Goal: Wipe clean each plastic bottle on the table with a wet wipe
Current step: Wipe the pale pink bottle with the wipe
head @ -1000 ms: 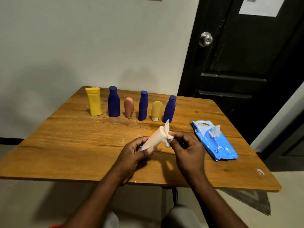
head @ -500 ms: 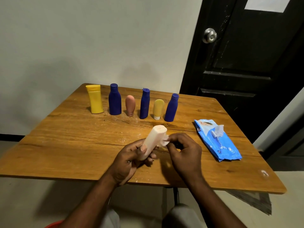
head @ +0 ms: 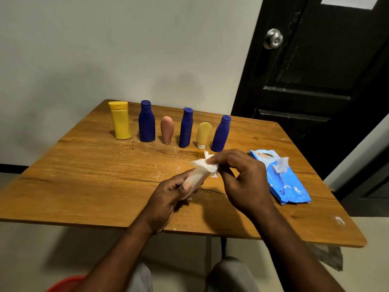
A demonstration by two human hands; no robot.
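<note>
Cream bottle (head: 199,175) was held tilted, apparently clear of the bench (head: 84,175). Its near end was wrapped in the left hand (head: 168,197), fingers and thumb curled round it, and its far end pointed up toward the right hand (head: 242,178). The right hand pinched a crumpled wet wipe (head: 205,165) against that far end, with its fingertips bunched on the cloth. By my reading, the left hand served as clamp and turning handle. That left the far end bare for rubbing, and holding the bottle up kept its whole girth within reach of the wipe.

Beyond both hands six more bottles stood upright in a row, each apart from its neighbour. The yellow bottle (head: 121,121) stood farthest off to the left. After it came the first blue bottle (head: 146,123), a pinkish tube (head: 167,129) on its cap, the second blue bottle (head: 186,128), and a small yellow tube (head: 203,133) on a white cap. The third blue bottle (head: 221,133) ended the row, just beyond the right hand's knuckles. Whether any of these had been wiped could not be told.

Just outside the right hand lay the blue wipes pack (head: 288,186), flat, with its flap lifted and a wipe poking out, probably kept close for a fresh sheet. Nothing stood between the hands and the row. The two bottles nearest the right hand were close enough that a wide stroke might tip them. A black door (head: 315,81) stood beyond the pack.
</note>
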